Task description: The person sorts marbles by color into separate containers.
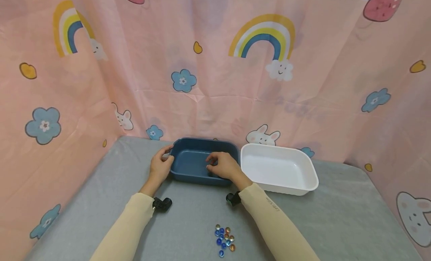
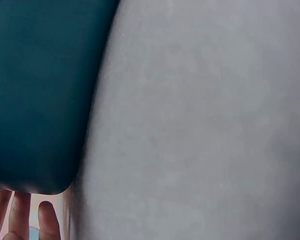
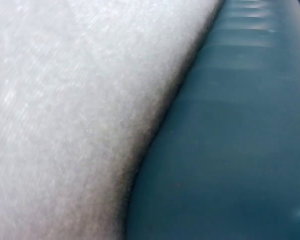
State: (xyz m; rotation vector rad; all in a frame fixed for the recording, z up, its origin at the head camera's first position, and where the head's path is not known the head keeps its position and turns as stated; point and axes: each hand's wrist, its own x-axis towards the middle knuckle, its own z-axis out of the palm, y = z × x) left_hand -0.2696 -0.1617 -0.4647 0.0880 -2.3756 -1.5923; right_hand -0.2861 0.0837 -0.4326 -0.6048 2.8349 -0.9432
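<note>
A dark blue rectangular plastic tub (image 1: pixel 190 163) stands at the back of the table. At its left end my left hand (image 1: pixel 159 166) holds the rim, thumb toward the near side and fingers farther back. In the left wrist view, fingers (image 2: pixel 20 212) reach along the end of the tub (image 2: pixel 40 95). My right hand (image 1: pixel 225 166) hangs over the tub's right half, its thumb and forefinger bent toward each other. I cannot tell if something small sits between them. Only the tub's outer wall (image 3: pixel 230 140) and the tablecloth show in the right wrist view.
Against the blue tub's right side stands a white tub (image 1: pixel 276 167). Several glass marbles (image 1: pixel 223 238), blue and amber, lie loosely grouped near the table's front. A pink printed curtain (image 1: pixel 215 115) hangs close behind both tubs. Grey cloth (image 1: pixel 336 216) covers the table.
</note>
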